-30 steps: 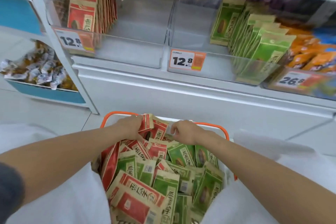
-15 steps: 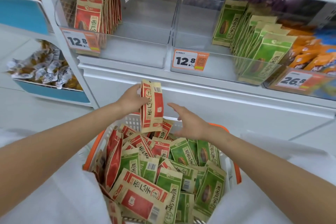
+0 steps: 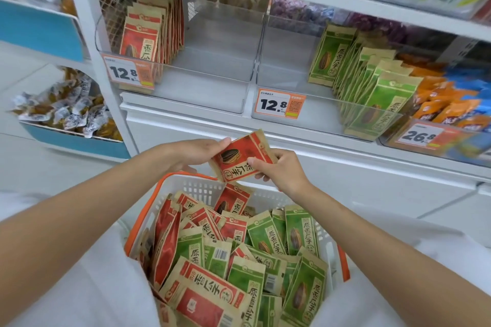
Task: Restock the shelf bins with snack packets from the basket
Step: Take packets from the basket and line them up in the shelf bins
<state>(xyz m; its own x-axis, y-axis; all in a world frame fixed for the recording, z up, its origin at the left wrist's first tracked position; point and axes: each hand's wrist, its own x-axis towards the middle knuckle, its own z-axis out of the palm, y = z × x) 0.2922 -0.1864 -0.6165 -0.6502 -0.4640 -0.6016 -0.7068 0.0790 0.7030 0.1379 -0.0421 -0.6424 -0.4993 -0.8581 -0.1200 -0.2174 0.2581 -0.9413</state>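
Red packet [image 3: 240, 159] is out of the basket [image 3: 202, 190] now and turned face-up, my left grip [image 3: 191, 152] and right grip [image 3: 279, 170] pinching its ends. Next, I judge, it goes into the half-filled red bin [image 3: 212, 93].

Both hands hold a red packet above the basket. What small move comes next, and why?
Probably lift the red packet, pinched by the left hand and right hand, up-left into the left bin; its stocked packets match, and space beside them looks free.
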